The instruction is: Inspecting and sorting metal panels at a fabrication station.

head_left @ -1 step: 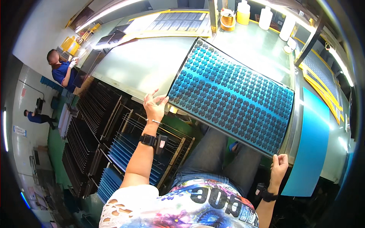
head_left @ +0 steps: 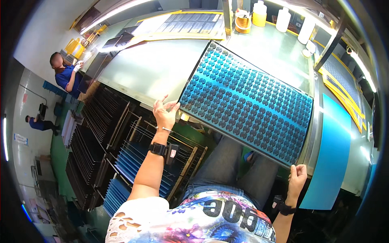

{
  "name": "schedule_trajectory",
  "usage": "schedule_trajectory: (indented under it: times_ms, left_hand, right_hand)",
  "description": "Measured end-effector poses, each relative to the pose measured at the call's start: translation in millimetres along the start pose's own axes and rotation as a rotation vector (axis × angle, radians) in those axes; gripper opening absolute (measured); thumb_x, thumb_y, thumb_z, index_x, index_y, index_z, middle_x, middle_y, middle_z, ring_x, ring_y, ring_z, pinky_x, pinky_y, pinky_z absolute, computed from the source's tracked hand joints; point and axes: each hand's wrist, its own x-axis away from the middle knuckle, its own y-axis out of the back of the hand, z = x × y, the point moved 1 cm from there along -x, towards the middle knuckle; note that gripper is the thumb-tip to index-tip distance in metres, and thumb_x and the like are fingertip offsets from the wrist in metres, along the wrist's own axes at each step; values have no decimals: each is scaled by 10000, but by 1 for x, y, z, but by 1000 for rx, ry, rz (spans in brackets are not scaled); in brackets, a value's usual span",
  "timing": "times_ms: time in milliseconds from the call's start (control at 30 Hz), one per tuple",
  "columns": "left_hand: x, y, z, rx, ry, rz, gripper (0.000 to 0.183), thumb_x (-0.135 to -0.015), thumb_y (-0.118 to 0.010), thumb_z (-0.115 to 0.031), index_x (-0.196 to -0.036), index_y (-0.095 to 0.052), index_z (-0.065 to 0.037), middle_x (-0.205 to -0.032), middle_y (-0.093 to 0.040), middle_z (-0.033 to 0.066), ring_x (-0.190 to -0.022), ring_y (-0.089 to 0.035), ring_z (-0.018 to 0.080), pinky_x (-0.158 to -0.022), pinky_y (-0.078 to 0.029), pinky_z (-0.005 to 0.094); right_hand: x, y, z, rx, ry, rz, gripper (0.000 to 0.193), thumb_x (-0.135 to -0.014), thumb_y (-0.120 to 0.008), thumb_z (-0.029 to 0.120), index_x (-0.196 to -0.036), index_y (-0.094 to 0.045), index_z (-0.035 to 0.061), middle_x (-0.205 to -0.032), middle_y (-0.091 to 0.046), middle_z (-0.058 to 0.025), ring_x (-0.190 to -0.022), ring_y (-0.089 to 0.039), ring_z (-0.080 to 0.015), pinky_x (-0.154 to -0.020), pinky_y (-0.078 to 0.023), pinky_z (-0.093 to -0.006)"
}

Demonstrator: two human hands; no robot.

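Note:
A blue panel (head_left: pixel 243 95) with a dark border and rows of round black printed patterns slants across the front edge of a light worktop (head_left: pixel 162 69). Its lower edge juts out over my lap. My left hand (head_left: pixel 165 113) is at the panel's left corner, thumb and a fingertip against the edge, the other fingers stretched out. At the near right corner my right hand (head_left: pixel 298 174) pinches the panel with curled fingers. Both wrists wear black straps carrying small devices.
A plain blue sheet (head_left: pixel 330 150) lies at the right. Wire racks (head_left: pixel 162 150) with blue sheets stand below left, beside racks of dark panels (head_left: pixel 103 113). Bottles (head_left: pixel 283 19) and a tape roll (head_left: pixel 243 22) sit at the back. A person in blue (head_left: pixel 67 75) works far left.

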Motion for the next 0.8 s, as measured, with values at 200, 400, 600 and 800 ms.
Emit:
schedule_trajectory:
  times_ms: [200,400,600,800]
  left_hand:
    - [-6,-3,-4,-111,20,16,336,-719,-716,-173,-1051,-668,-190,-1250,-507,115,-1217,-387,325,-1013,-290,465]
    - [-11,0,-10,-77,-295,407,340,-890,-460,-136,-1152,-598,-303,-1317,-480,-23,-1315,-280,346,-1013,-120,627]
    - [2,21,-9,-62,-277,460,362,-860,-458,-50,-1119,-631,-235,-1296,-502,4,-1313,-287,337,-1055,-93,567]
    - [-1,19,-26,-13,-252,468,354,-857,-465,-34,-1086,-653,-229,-1295,-504,-5,-1334,-264,284,-1077,-63,527]
  right_hand:
    - [-1,0,0,-7,-6,-1,182,-854,-569,55,-751,-422,80,-588,-401,47,-462,-376,-23,-411,-286,-171]
    - [0,5,4,127,70,-46,144,-819,-596,44,-795,-456,64,-581,-446,7,-471,-417,-74,-438,-332,-232]
    - [-10,5,78,1104,435,108,587,-681,-694,133,-1231,-490,110,-1147,-496,-132,-1121,-436,-324,-851,-409,-394]
    - [-135,-8,76,1321,746,235,510,-718,-550,63,-1224,-490,36,-1310,-431,-124,-1240,-333,-381,-987,-322,-458]
